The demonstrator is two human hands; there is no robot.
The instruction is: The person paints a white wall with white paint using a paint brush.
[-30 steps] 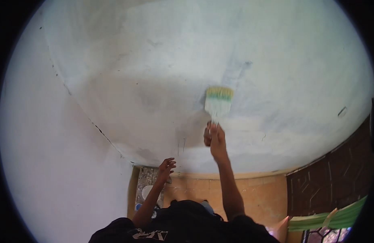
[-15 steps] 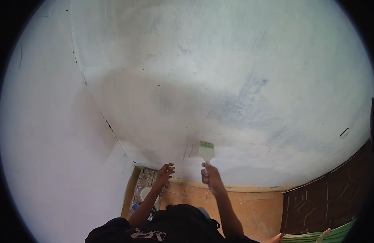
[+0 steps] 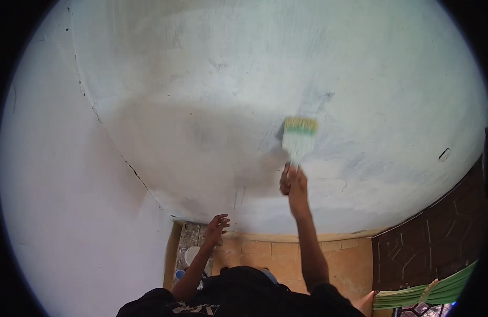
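A wide brush (image 3: 299, 138) with a pale handle and yellow-green bristles is held upright in my right hand (image 3: 294, 180), whose fingers wrap round the handle. Its bristles are at the whitish wall (image 3: 212, 153), near a bluish-grey smudged patch; whether they touch it is unclear. My left hand (image 3: 217, 228) is low and to the left in front of the wall, fingers apart and slightly bent, holding nothing.
A cracked corner joins the left wall (image 3: 64, 201). Below are orange floor tiles (image 3: 270, 256), a white container (image 3: 191, 255) and a blue one (image 3: 180, 274) on a paint-spotted surface. At the lower right are a dark panelled door (image 3: 418, 238) and green cloth (image 3: 407, 297).
My right hand has moved up and a little to the right with the brush, which looks larger now. My left hand has hardly moved. The view has shifted slightly.
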